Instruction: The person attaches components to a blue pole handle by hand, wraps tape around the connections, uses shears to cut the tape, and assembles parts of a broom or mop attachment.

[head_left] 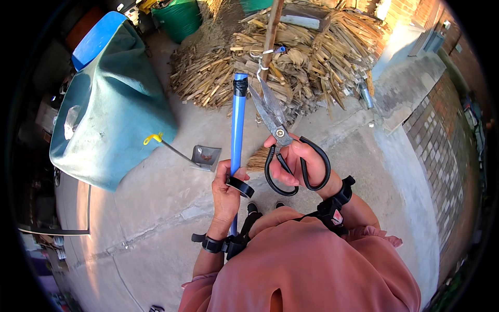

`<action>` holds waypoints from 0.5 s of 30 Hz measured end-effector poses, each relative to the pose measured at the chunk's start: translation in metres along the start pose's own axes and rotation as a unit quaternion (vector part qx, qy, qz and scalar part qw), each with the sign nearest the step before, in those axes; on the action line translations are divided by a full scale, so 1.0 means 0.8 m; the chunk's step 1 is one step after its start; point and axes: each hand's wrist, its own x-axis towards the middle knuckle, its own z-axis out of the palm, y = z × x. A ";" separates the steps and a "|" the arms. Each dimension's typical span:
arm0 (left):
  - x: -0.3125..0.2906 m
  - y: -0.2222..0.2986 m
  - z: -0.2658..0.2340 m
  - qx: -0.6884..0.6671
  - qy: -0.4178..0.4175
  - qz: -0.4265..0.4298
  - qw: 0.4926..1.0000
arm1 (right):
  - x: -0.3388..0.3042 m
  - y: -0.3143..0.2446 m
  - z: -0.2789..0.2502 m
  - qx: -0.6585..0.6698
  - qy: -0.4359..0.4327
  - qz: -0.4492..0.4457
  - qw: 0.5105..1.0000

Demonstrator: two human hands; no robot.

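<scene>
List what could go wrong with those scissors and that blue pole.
The scissors in the right hand have parted blades near the blue pole's taped end; a slip might nick the black wrapping. The left hand grips the pole with the tape roll beside its fingers, so the roll could drop if that grip loosens.
</scene>
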 end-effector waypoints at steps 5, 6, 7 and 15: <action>0.001 0.003 0.005 -0.013 0.005 -0.012 1.000 | 0.000 0.001 -0.001 -0.014 0.006 0.010 1.000; 0.001 0.005 0.006 -0.012 0.012 -0.018 1.000 | 0.001 0.000 -0.001 -0.014 0.006 0.009 1.000; 0.001 0.005 0.006 -0.011 0.011 -0.019 1.000 | 0.001 -0.001 -0.001 -0.010 0.004 0.012 1.000; 0.001 -0.006 0.011 -0.017 0.043 0.004 0.999 | 0.004 -0.009 -0.002 0.027 -0.021 0.026 0.999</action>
